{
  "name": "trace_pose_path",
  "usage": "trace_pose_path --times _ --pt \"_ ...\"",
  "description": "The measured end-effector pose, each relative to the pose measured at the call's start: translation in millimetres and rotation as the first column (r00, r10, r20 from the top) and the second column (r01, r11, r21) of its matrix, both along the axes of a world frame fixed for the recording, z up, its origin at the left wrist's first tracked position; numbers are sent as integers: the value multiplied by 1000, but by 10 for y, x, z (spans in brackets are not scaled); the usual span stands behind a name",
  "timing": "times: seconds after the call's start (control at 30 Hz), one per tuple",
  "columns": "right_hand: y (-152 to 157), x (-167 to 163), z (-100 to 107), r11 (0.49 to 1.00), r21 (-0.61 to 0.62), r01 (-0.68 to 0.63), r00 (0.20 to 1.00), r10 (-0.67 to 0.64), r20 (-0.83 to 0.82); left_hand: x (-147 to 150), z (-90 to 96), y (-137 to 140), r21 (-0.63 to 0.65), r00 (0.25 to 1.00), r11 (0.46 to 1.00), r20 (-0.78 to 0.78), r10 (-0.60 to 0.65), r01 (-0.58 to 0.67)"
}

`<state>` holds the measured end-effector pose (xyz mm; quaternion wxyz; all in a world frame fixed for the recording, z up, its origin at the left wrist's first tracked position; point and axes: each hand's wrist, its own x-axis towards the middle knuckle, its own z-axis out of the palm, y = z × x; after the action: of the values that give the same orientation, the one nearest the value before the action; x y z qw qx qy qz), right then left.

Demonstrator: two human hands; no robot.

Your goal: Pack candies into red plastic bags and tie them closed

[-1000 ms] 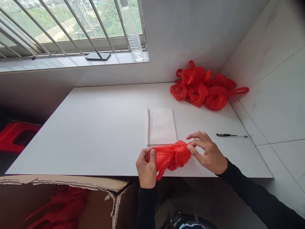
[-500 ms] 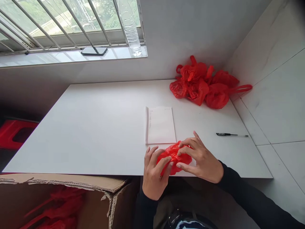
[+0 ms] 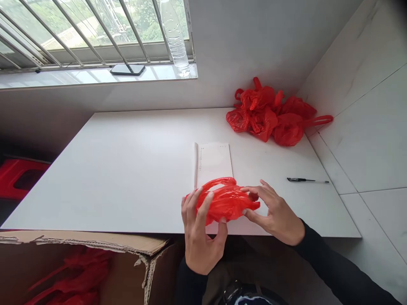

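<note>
A crumpled red plastic bag (image 3: 227, 203) lies at the table's front edge, with one handle loop standing out on its far side. My left hand (image 3: 203, 237) holds the bag's left part, fingers spread over it and thumb at the near edge. Around its right end, my right hand (image 3: 273, 212) has the thumb and curled fingers on the plastic. The fingers cover parts of both ends. Just beyond the bag is a white notepad (image 3: 214, 161) with small print, its near edge hidden by the bag.
Several bundled red bags (image 3: 270, 114) sit in the far right corner of the white table (image 3: 133, 169). A pen (image 3: 305, 180) lies at right. An open cardboard box (image 3: 127, 241) with red bags stands front left. A phone (image 3: 127, 70) and bottle (image 3: 178, 46) rest on the sill.
The bag has gone from a compact crumpled lump to a wider, looser shape with a handle loop showing. My left hand has moved left and my right hand slightly right.
</note>
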<state>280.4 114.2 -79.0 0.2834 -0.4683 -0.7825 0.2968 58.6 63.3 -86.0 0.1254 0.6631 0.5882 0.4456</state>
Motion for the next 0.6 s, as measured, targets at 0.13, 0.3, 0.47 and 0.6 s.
trace_pose_path --times 0.13,0.3,0.47,0.6 --pt "-51 -2 37 999 -13 47 998 -48 -46 -6 1 -8 63 997 997 70 40 -44" --pt "-144 128 95 970 -140 197 974 -209 -82 -55 -12 -6 -59 990 991 74 120 -116" --pt "-152 -23 172 997 42 71 995 -68 -74 27 50 3 -196 976 969 127 179 -153" --pt "-149 -36 314 968 -13 251 952 -249 -177 -27 179 -82 2 961 973 154 228 -231"
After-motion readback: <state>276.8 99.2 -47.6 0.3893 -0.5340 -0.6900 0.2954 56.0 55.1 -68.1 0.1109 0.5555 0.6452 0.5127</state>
